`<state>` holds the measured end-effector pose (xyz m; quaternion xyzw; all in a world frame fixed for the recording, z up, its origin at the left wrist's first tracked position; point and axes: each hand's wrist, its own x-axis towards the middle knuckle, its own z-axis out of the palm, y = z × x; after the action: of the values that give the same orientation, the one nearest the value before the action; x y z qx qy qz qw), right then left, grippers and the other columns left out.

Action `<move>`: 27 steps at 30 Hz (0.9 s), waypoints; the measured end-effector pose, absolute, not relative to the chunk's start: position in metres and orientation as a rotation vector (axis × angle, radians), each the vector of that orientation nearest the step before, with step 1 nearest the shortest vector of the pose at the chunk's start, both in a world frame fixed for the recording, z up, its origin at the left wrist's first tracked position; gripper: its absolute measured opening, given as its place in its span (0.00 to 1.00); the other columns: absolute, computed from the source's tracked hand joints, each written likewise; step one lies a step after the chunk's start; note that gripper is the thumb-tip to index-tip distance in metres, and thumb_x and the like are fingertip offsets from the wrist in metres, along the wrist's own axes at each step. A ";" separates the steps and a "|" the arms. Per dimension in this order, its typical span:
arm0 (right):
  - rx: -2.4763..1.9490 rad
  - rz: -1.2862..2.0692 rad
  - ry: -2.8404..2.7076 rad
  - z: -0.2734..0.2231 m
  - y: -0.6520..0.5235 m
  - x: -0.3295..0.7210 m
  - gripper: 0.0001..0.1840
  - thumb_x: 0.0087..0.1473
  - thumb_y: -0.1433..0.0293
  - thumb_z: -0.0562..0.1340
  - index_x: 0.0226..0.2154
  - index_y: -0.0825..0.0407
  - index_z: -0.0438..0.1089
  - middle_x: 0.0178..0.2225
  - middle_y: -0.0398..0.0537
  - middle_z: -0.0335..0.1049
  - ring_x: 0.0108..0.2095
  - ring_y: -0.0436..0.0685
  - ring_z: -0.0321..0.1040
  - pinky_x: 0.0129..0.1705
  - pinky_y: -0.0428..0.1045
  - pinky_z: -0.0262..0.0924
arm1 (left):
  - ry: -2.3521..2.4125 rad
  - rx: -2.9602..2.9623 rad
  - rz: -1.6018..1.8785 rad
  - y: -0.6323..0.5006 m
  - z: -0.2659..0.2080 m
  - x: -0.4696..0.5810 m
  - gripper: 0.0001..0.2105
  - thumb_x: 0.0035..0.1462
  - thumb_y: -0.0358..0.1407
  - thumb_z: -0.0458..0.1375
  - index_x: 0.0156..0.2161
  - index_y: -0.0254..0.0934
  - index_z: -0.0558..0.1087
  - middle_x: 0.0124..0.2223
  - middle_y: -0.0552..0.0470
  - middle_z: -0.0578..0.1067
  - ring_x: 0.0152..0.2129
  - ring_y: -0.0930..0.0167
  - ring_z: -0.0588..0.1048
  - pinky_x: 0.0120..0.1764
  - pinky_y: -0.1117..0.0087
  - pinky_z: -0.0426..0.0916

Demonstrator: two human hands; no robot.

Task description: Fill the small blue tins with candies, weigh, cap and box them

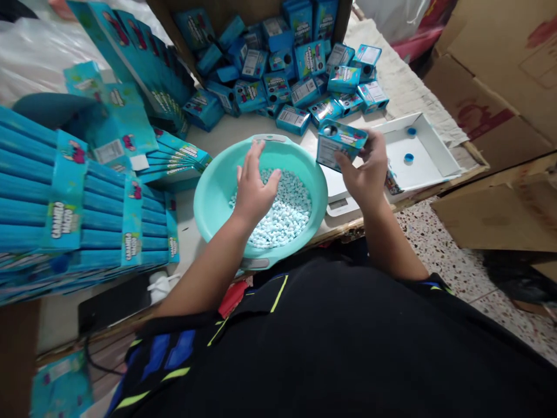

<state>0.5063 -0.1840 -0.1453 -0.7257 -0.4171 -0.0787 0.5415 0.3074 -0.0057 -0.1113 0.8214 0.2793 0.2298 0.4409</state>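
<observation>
While stacked blue cartons (65,215) are being borne by the tabletop (186,223) at nine o'clock from the turquoise bowl (206,200), the left hand (253,190) is being held over the bowl's middle, thumb and fingers spread apart, with nothing seen gripped. Pale pieces (282,223) are being contained beneath it; for clean handling, any being lifted are best being cupped by closed fingers. From eleven to one o'clock, beyond the rim, a heap of small blue boxes (250,96) is being partly enclosed by a brown carton (255,7). At two o'clock, one box (331,148) is being clamped between the thumb and fingers of the right hand (365,174), seen over a white scale (342,187), with a round hole being turned upward. By judgement, it is being gripped well if the hole is being left uncovered and level, close by the rim, and if the thin-looking walls are not being pinched hard. Between two and three o'clock, two blue caps (408,158) are being held in a white tray (426,173).
</observation>
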 end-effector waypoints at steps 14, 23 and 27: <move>-1.856 -0.099 -0.789 -0.201 -0.224 0.522 0.36 0.60 0.60 0.65 0.65 0.45 0.51 0.61 0.58 0.68 0.62 0.65 0.70 0.60 0.64 0.71 | 0.470 2.588 -0.695 -0.013 -0.115 0.308 0.36 0.60 0.53 0.57 0.68 0.36 0.66 0.66 0.32 0.66 0.56 0.49 0.75 0.57 0.54 0.70; -1.948 -0.499 -0.932 -0.238 -0.330 0.515 0.17 0.61 0.68 0.62 0.52 0.44 0.70 0.47 0.52 0.73 0.47 0.62 0.75 0.51 0.62 0.74 | 0.495 2.626 -0.748 -0.008 -0.120 0.312 0.17 0.57 0.45 0.62 0.49 0.39 0.77 0.44 0.43 0.80 0.41 0.57 0.77 0.38 0.64 0.65; -2.016 -0.481 -0.793 -0.269 -0.327 0.504 0.13 0.63 0.68 0.58 0.49 0.47 0.71 0.44 0.53 0.75 0.43 0.60 0.76 0.45 0.58 0.74 | 0.473 2.626 -0.802 -0.008 -0.118 0.313 0.16 0.58 0.43 0.61 0.48 0.38 0.77 0.43 0.44 0.80 0.39 0.59 0.77 0.36 0.65 0.63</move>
<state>0.5037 -0.3268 -0.2688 -0.8134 -0.3200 -0.1939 0.4453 0.3132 -0.0084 -0.1178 0.9276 0.1672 -0.2834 0.1769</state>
